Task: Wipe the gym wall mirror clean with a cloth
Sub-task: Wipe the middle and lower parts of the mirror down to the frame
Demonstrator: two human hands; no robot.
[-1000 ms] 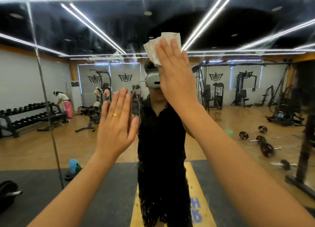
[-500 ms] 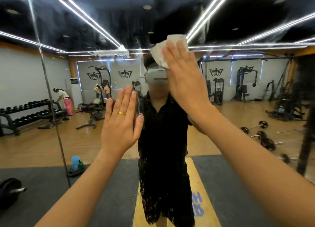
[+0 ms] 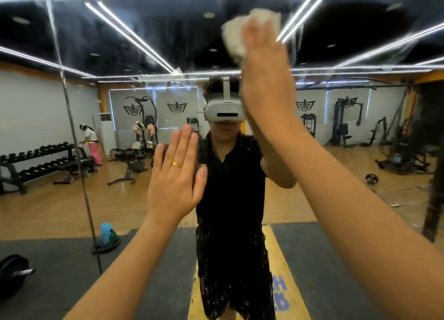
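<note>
The gym wall mirror (image 3: 360, 43) fills the whole view and shows wet streaks and smears across its upper part. My right hand (image 3: 264, 65) is raised high and presses a crumpled white cloth (image 3: 236, 35) flat against the glass with straight fingers; the hand and cloth are blurred. Lower down, my left hand (image 3: 176, 173), with a gold ring on one finger, lies flat with its palm on the mirror and fingers pointing up. My own reflection in dark clothes stands between the two arms.
A vertical seam (image 3: 72, 132) between mirror panels runs down the left. The glass reflects a dumbbell rack (image 3: 36, 161), a bench, weight machines, plates on the wooden floor, dark mats, and another person (image 3: 91, 144) at the far left.
My right hand has swept the cloth upward and slightly right on the glass. My left hand stays flat on the mirror in about the same place.
</note>
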